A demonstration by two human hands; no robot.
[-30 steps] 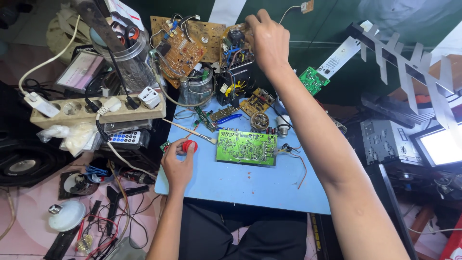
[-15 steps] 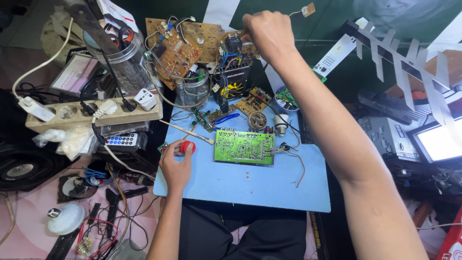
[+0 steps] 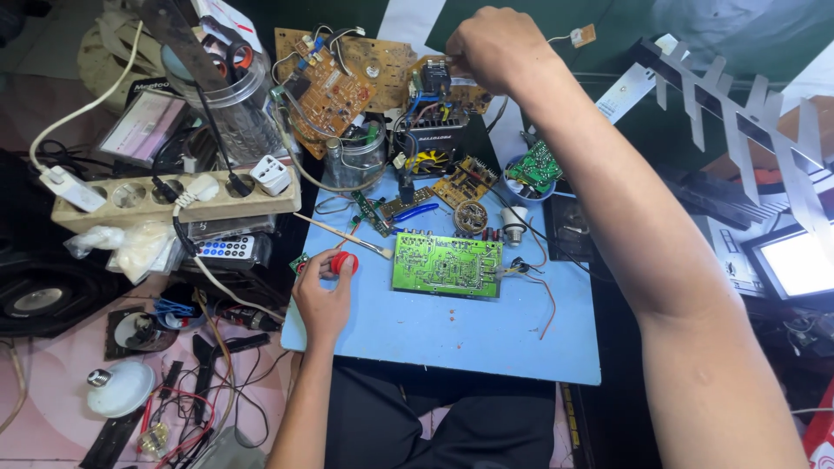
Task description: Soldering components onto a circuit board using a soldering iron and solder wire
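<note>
Left hand (image 3: 323, 300) clamped on red knob (image 3: 342, 262) at fingertips, axis unclear; right hand (image 3: 488, 48) closed over far boards (image 3: 347, 74).

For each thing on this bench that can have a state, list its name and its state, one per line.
Left hand: closed on red round object.
Right hand: reaching over black component.
Green circuit board: lying flat, solder side up.
Power strip: plugs inserted.
Screen: lit.

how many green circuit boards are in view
3: a large green board on the blue mat, a small green board over the cup behind it, a narrow strip. Clutter may hide more.
</note>
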